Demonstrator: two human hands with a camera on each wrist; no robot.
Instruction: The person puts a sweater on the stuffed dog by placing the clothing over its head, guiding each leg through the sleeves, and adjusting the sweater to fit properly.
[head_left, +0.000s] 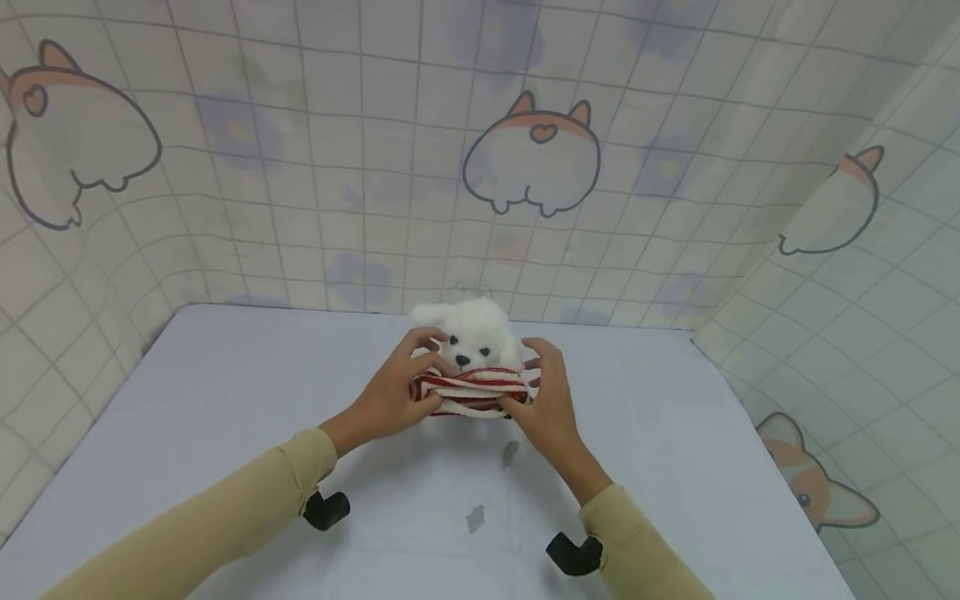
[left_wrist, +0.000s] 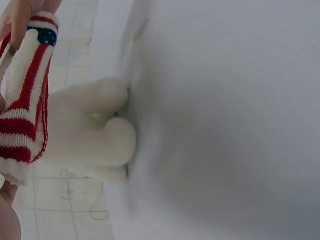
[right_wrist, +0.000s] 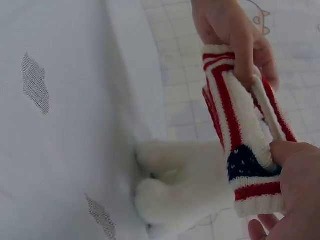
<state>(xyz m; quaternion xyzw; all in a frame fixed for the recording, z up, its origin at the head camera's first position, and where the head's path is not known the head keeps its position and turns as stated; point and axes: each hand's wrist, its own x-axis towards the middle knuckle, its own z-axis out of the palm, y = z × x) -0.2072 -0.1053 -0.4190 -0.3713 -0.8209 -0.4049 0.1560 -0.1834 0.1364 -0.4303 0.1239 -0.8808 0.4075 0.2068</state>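
You've got a pale table (head_left: 675, 433) with two grey smudges (head_left: 475, 518) near its front edge, and a checked backdrop (head_left: 337, 167) printed with cartoon corgis (head_left: 532, 158) behind.

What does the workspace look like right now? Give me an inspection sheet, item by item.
Surface: pale table with two small grey marks.
Job's things: white plush dog standing on the table; red-and-white striped knit garment with a blue patch, stretched in front of its chest.
Clutter: nothing seen.
Hands: left hand and right hand each pinch one end of the garment, holding it open.
Cables: nothing seen; black wrist camera mounts show under both sleeves.
Surroundings: grid-patterned cloth backdrop printed with cartoon corgis.
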